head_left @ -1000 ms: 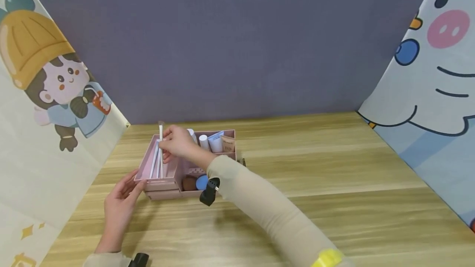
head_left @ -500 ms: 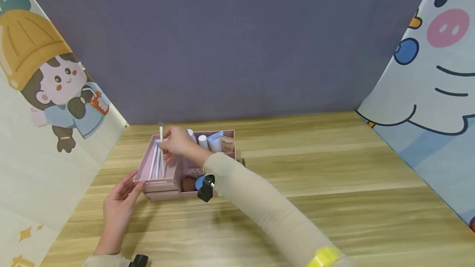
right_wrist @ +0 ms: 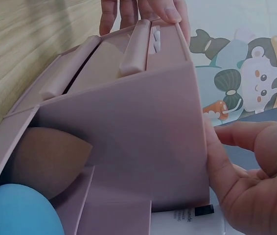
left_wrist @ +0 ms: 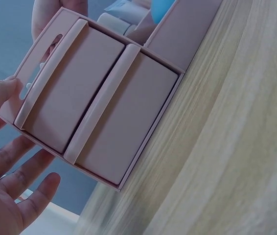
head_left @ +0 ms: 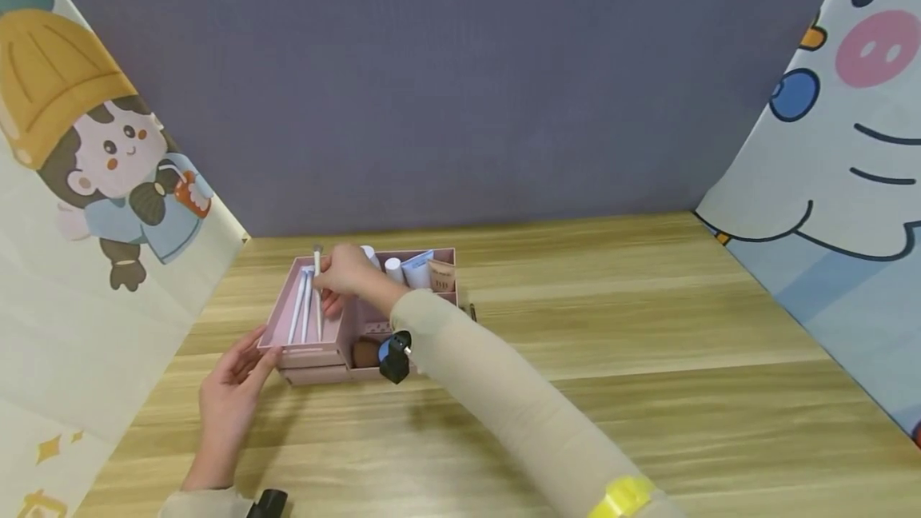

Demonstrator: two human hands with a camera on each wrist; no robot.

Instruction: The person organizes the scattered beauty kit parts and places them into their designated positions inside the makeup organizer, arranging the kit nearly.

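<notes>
A pink makeup organizer [head_left: 309,358] stands on the table, with two drawers in its front left part. My right hand [head_left: 351,268] reaches over it and pinches a white-handled makeup brush [head_left: 320,322] in the upper left tray. Slim white brushes [head_left: 296,314] lie beside that one in the tray. At the front left corner my left hand [head_left: 229,390] holds the organizer, thumb [left_wrist: 4,90] on the front rim near the slot and fingers along the side. In the right wrist view the pinched brush is hidden behind the organizer's wall.
The organizer's right half holds white bottles [head_left: 393,269], a blue-white tube [head_left: 417,270], a tan tube [head_left: 442,275], a brown sponge [right_wrist: 48,156] and a blue sponge [right_wrist: 21,213]. A small dark item [head_left: 472,312] shows by its right side. A grey wall [head_left: 468,102] rises behind the table.
The brush in my right hand has come down into the tray and slightly right, its tip now lower. My left hand stays at the corner.
</notes>
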